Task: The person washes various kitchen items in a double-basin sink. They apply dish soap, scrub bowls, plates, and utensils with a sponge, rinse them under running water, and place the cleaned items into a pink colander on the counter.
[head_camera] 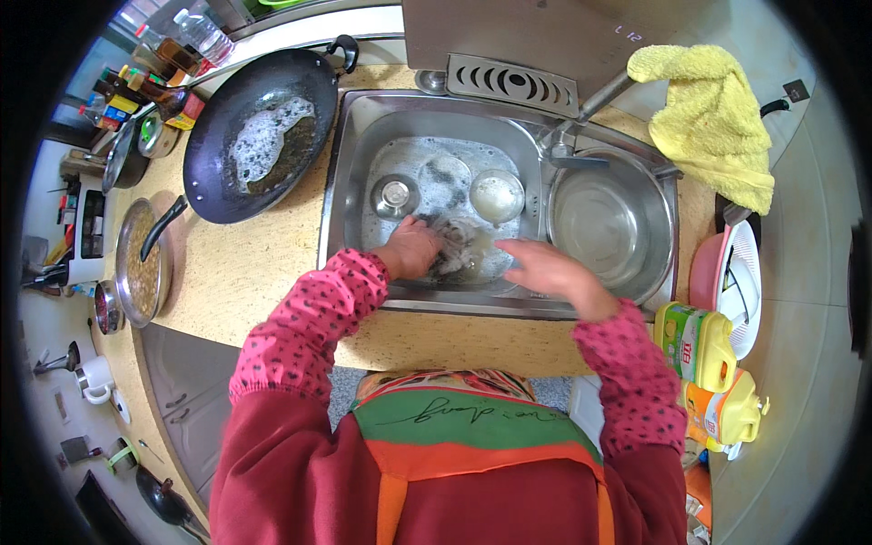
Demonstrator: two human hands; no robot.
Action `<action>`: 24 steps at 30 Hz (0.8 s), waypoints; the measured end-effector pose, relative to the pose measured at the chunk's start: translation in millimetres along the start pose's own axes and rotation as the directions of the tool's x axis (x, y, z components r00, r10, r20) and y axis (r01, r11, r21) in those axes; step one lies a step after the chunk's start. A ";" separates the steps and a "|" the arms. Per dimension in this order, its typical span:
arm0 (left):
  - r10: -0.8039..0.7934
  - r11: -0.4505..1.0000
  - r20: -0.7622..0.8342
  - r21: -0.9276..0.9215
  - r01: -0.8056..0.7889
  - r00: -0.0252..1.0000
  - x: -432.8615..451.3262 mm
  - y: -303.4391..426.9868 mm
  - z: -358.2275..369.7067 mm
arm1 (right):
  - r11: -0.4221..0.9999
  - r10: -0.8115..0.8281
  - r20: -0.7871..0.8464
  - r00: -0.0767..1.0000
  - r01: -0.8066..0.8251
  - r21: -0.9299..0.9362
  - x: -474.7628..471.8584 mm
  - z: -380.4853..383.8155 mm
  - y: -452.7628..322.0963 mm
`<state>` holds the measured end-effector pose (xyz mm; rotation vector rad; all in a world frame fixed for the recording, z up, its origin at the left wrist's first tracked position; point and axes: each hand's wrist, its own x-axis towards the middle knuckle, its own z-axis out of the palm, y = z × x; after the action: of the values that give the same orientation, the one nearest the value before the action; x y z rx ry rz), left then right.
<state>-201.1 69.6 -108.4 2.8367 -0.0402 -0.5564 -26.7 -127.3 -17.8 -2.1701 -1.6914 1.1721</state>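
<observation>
My left hand (pixel 412 248) reaches into the left basin (pixel 354 204) of a steel sink, at the edge of a blurred greyish mass (pixel 460 242) in soapy water. Its fingertips are partly hidden, so its hold is unclear. Over the basin's front right side, my right hand (pixel 548 266) has its fingers apart and nothing in them. A small steel bowl or cup (pixel 395 196) stands left in the suds. A round shallow dish (pixel 497 196) lies to the right, holding cloudy water. Another round dish (pixel 446 174) lies behind, covered with foam.
A large metal bowl (pixel 606 218) fills the right basin. The faucet (pixel 572 146) stands between basins, near a yellow towel (pixel 715 122). Left are a foamy wok (pixel 262 136) and a pan of food (pixel 143 266). Yellow jugs (pixel 698 344) and a pink basin (pixel 708 269) stand at right.
</observation>
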 end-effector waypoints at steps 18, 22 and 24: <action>-0.543 -0.249 -0.115 -0.924 -0.290 0.832 -57.8 -5.1 -9.8 | 0.919 0.180 -0.289 0.940 -0.056 0.390 68.3 27.1 -34.4; -0.550 -0.354 -0.083 -0.878 -0.322 0.831 -42.0 10.8 -16.2 | 0.977 -0.041 -0.625 0.779 0.161 0.137 31.9 19.5 -93.6; -0.533 -0.355 -0.099 -0.876 -0.328 0.841 -34.2 19.3 -15.7 | 0.974 -0.164 -0.743 0.649 0.226 -0.017 36.1 26.7 -113.2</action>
<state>-226.5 57.1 -76.9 0.9286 0.5934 0.2880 -127.6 -64.7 8.9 -1.9302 -1.3968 0.1930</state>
